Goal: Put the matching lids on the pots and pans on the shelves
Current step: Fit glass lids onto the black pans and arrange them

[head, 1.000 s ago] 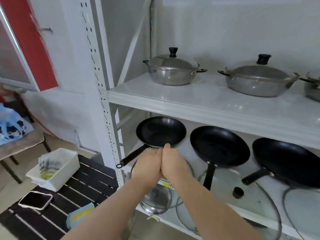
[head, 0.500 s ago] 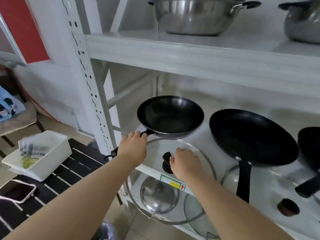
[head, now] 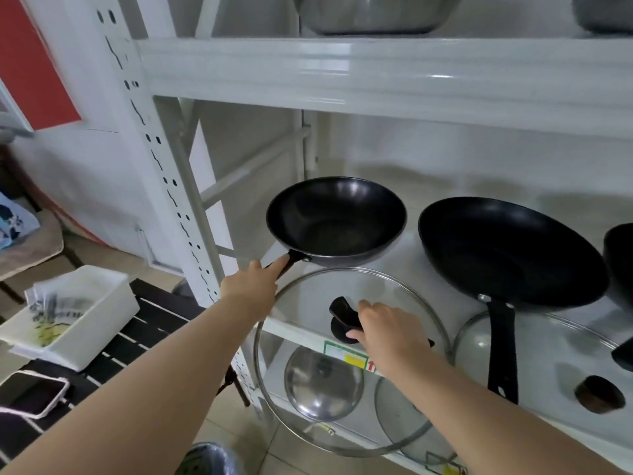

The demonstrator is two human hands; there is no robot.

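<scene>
A small black wok (head: 335,221) stands at the left end of the middle shelf (head: 428,255). My left hand (head: 251,286) is closed around its black handle. In front of the wok, a glass lid (head: 308,371) with a steel rim overhangs the shelf's front edge. My right hand (head: 387,334) grips the lid's black knob (head: 342,317). To the right sits a larger black frying pan (head: 507,248), its handle lying over a second glass lid (head: 555,351) with a dark knob.
Steel pots (head: 373,12) stand on the upper shelf. Lower down lie a steel lid (head: 323,385) and another glass lid (head: 400,416). At left, a slatted black table carries a white bin (head: 89,310) and a phone (head: 30,392). A white shelf post (head: 164,159) rises beside my left arm.
My hands, joined together one second ago, have parted. The left went onto the wok's handle and the right closed on the lid's knob. The view moved closer and lower.
</scene>
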